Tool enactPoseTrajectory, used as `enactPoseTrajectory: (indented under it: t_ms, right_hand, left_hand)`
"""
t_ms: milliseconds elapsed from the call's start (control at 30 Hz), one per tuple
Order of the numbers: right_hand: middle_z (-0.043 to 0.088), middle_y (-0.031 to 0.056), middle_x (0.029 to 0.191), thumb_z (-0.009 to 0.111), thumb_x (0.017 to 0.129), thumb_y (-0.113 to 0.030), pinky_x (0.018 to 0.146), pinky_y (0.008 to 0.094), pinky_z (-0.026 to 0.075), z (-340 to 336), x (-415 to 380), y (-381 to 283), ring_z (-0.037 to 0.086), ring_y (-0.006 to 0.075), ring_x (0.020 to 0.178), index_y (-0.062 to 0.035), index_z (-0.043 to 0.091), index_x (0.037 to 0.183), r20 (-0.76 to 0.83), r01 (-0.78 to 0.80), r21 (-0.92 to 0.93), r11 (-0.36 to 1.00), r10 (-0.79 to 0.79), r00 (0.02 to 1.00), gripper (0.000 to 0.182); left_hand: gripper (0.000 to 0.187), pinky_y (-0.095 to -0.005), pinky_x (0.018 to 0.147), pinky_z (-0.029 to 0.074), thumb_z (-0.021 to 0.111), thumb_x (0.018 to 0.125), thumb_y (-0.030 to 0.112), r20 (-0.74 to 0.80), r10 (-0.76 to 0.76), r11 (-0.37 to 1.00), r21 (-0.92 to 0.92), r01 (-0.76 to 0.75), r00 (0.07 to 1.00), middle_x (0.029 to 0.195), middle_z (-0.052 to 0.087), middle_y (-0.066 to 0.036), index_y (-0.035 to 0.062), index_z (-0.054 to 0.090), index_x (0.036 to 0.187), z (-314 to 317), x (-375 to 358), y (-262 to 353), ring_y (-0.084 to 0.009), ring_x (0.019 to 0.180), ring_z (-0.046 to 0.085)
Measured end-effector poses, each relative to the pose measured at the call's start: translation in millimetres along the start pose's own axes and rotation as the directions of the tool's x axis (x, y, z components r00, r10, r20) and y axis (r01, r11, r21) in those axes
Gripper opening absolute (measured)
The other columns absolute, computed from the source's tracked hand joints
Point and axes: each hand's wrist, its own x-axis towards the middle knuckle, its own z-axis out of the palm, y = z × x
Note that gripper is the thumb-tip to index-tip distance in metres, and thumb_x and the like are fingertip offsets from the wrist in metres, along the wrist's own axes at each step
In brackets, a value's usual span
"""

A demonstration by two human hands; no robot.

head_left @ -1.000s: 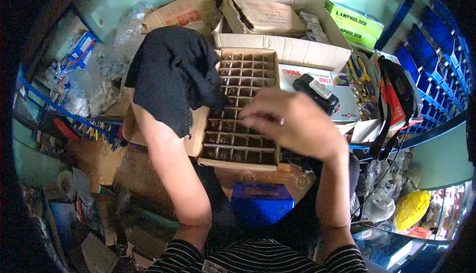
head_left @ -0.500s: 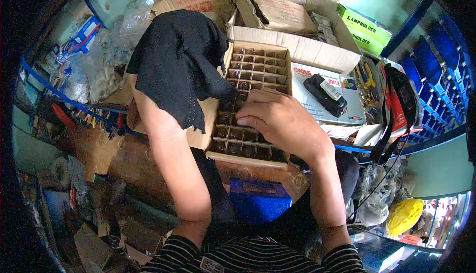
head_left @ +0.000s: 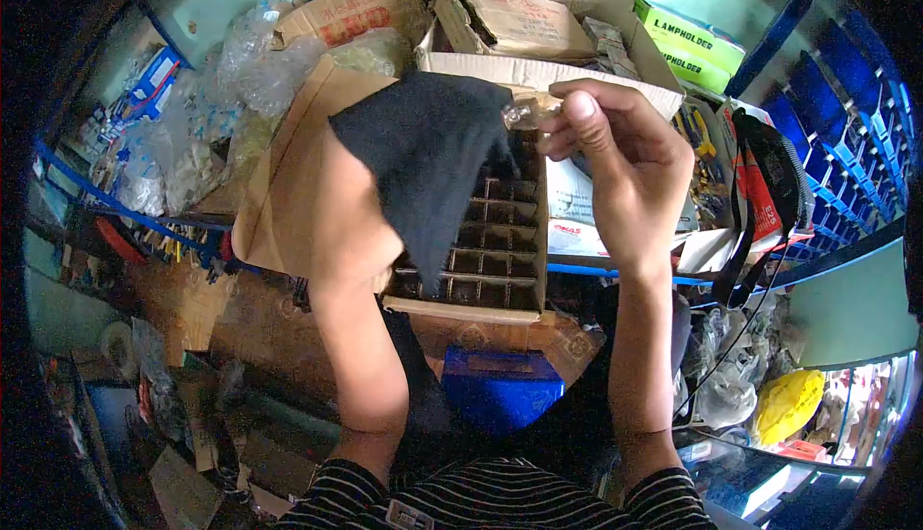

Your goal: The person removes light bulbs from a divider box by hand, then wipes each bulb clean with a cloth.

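A black cloth (head_left: 423, 160) drapes over my left hand (head_left: 361, 232) and hides its fingers; the cloth stays with the hand, above the left side of a divided cardboard box (head_left: 466, 310). My right hand (head_left: 639, 169) is raised over the box's far right side. Between its thumb and fingers it pinches a small clear glass piece (head_left: 524, 114), perhaps a little bulb, close to the cloth's right edge. Cardboard strips split the box into many small cells. The near cells look dark, and their contents are hard to make out.
Behind stands a large carton (head_left: 519, 70) with a smaller box (head_left: 524, 20) in it. Green lampholder boxes (head_left: 687, 39) are at the back right, blue bins (head_left: 856, 136) further right. Plastic bags (head_left: 260, 68) pile up at left. A black strap (head_left: 750, 203) hangs over the right edge.
My right hand has lifted from the box's cells, up and to the right, and now holds the small glass piece. My left hand and the cloth have shifted right and down, over the box.
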Motion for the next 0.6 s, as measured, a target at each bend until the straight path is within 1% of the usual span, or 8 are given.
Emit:
enactPoseTrajectory:
  t_ms: [67, 133, 233, 333, 367, 433, 533, 600]
  right_hand:
    - [0.07, 0.0107, 0.085, 0.062, 0.095, -0.014, 0.069, 0.0255, 0.054, 3.6, -0.7, 0.5, 0.066, 0.0132, 0.075, 0.0041, 0.066, 0.102, -0.003, 0.01, 0.056, 0.998, -0.01, 1.0, 0.02]
    - [0.07, 0.0101, 0.084, 0.063, 0.095, -0.015, 0.07, 0.0257, 0.053, 5.7, -1.8, -1.7, 0.066, 0.0133, 0.074, 0.0041, 0.064, 0.102, 0.008, -0.005, 0.051, 0.999, 0.005, 1.0, 0.021]
    - [0.069, 0.0093, 0.083, 0.066, 0.093, -0.019, 0.071, 0.0261, 0.053, 5.7, -2.1, -4.7, 0.066, 0.0129, 0.076, 0.0023, 0.062, 0.099, 0.041, -0.034, 0.032, 0.999, 0.033, 0.999, 0.022]
    - [0.069, 0.0096, 0.083, 0.067, 0.092, -0.02, 0.072, 0.0269, 0.053, 7.0, -2.8, -4.2, 0.066, 0.0128, 0.078, 0.0013, 0.059, 0.098, 0.077, -0.096, -0.001, 0.995, 0.096, 0.992, 0.023]
    - [0.069, 0.01, 0.082, 0.068, 0.092, -0.017, 0.073, 0.0274, 0.053, 6.0, -2.3, 0.6, 0.066, 0.0134, 0.079, 0.0006, 0.058, 0.098, 0.077, -0.04, -0.05, 0.998, 0.044, 0.996, 0.021]
    - [0.069, 0.0096, 0.086, 0.069, 0.09, -0.014, 0.074, 0.0273, 0.052, 3.4, -2.6, 6.7, 0.067, 0.0136, 0.081, -0.0003, 0.058, 0.098, 0.111, 0.044, -0.058, 0.997, -0.037, 0.993, 0.02]
    - [0.07, 0.0088, 0.091, 0.07, 0.087, -0.01, 0.075, 0.028, 0.052, -0.5, -2.3, 8.1, 0.067, 0.0144, 0.085, -0.0024, 0.059, 0.101, 0.146, 0.156, -0.084, 0.984, -0.143, 0.979, 0.019]
    - [0.069, 0.0098, 0.095, 0.07, 0.087, -0.006, 0.077, 0.0287, 0.053, -0.1, -2.3, 5.6, 0.067, 0.016, 0.087, -0.0011, 0.058, 0.106, 0.171, 0.216, -0.125, 0.968, -0.194, 0.966, 0.023]
  left_hand:
    - [0.018, -0.0278, 0.078, 0.05, 0.065, 0.085, 0.001, -0.031, -0.008, 1.0, -0.022, 0.007, 0.999, 0.094, 0.071, -0.006, -0.0042, 0.067, 0.102, 4.4, -2.4, -3.3, -0.0123, 0.085, 0.063]
    - [0.018, -0.028, 0.077, 0.05, 0.065, 0.084, 0.001, -0.068, -0.112, 0.981, -0.166, 0.1, 0.991, 0.094, 0.07, -0.006, -0.0045, 0.067, 0.101, 10.3, -2.3, -4.3, -0.012, 0.085, 0.062]
    - [0.018, -0.0284, 0.077, 0.05, 0.065, 0.082, 0.001, -0.047, -0.157, 0.986, 0.048, 0.159, 0.987, 0.093, 0.07, -0.007, -0.0051, 0.066, 0.099, 5.0, -1.7, -9.8, -0.0119, 0.084, 0.061]
    - [0.018, -0.0298, 0.077, 0.049, 0.064, 0.081, 0.002, 0.03, -0.107, 0.99, 0.098, 0.104, 0.994, 0.091, 0.069, -0.009, -0.0051, 0.065, 0.098, 4.0, -0.7, -12.3, -0.0159, 0.082, 0.062]
    - [0.018, -0.0305, 0.077, 0.05, 0.064, 0.081, 0.002, 0.034, -0.127, 0.983, 0.141, 0.121, 0.991, 0.091, 0.069, -0.01, -0.0051, 0.065, 0.098, 3.3, -0.2, -13.0, -0.0177, 0.082, 0.063]
    - [0.02, -0.0319, 0.078, 0.05, 0.065, 0.081, 0.003, 0.039, -0.166, 0.962, 0.227, 0.153, 0.985, 0.091, 0.069, -0.012, -0.005, 0.065, 0.099, 2.3, 0.6, -14.3, -0.0214, 0.082, 0.064]
    - [0.022, -0.0338, 0.081, 0.05, 0.065, 0.085, 0.008, 0.066, 0.049, 0.946, 0.317, -0.067, 0.997, 0.093, 0.068, -0.014, -0.0052, 0.064, 0.103, 4.3, -4.3, -18.9, -0.026, 0.085, 0.065]
    - [0.026, -0.0346, 0.085, 0.049, 0.065, 0.087, 0.013, -0.011, 0.01, 0.966, 0.259, -0.007, 1.0, 0.099, 0.068, -0.014, -0.0053, 0.064, 0.106, 2.5, -12.6, -22.5, -0.0254, 0.092, 0.065]
